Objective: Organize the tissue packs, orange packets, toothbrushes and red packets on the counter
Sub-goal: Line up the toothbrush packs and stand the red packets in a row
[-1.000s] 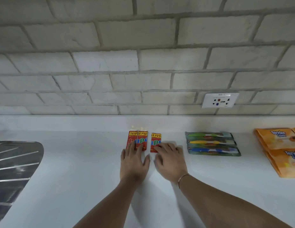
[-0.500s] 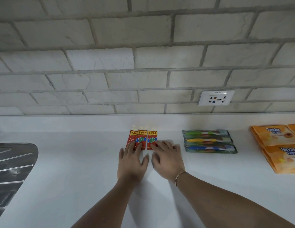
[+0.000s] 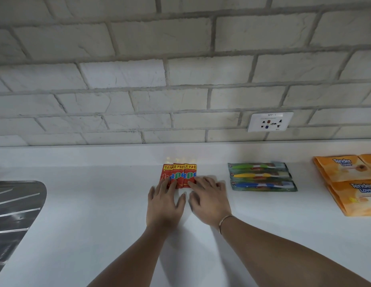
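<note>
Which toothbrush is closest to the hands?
The blue toothbrush. It lies at the front of the three packed brushes, nearest the right hand; the yellow toothbrush sits behind it and the green toothbrush is farthest back.

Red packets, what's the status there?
Left hand and right hand flat, fingertips on red packets. Three packets overlapped in a row. Toothbrushes apart, nothing blocking.

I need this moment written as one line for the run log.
step: align red packets | left hand: flat on them | right hand: flat, at right packet | toothbrushes: grouped | orange packets: far right
</note>
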